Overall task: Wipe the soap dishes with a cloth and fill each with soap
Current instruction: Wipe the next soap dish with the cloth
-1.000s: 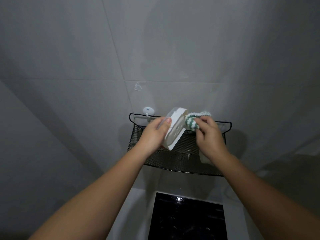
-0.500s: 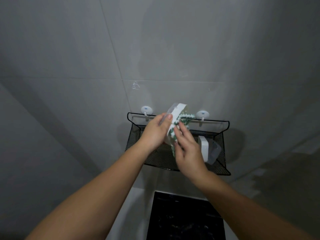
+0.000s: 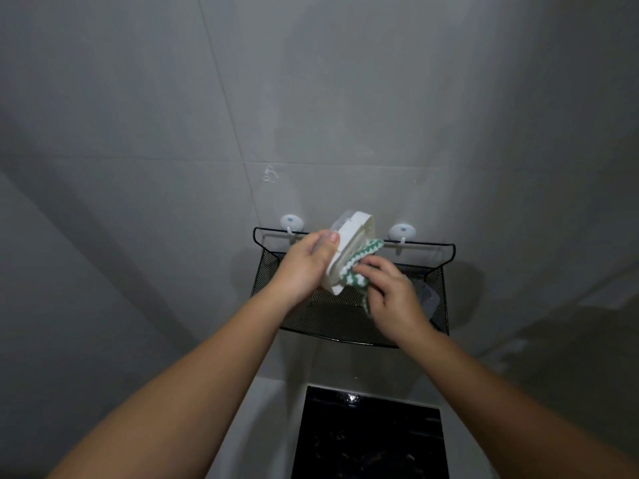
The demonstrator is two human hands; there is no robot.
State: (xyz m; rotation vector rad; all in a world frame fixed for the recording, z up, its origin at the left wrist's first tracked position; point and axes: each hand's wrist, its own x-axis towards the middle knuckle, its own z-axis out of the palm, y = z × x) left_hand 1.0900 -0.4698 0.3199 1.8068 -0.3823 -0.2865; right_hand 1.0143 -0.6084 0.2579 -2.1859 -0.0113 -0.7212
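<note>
Both hands grip: left hand (image 3: pixel 304 267) clamps the tilted soap dish (image 3: pixel 349 254); right hand (image 3: pixel 390 292) pinches the cloth (image 3: pixel 363 261), apparently against its right face.

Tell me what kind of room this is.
Most likely a bathroom or shower area: grey tiled wall, a black mesh caddy hung on suction hooks, and a white soap dish being wiped.
</note>
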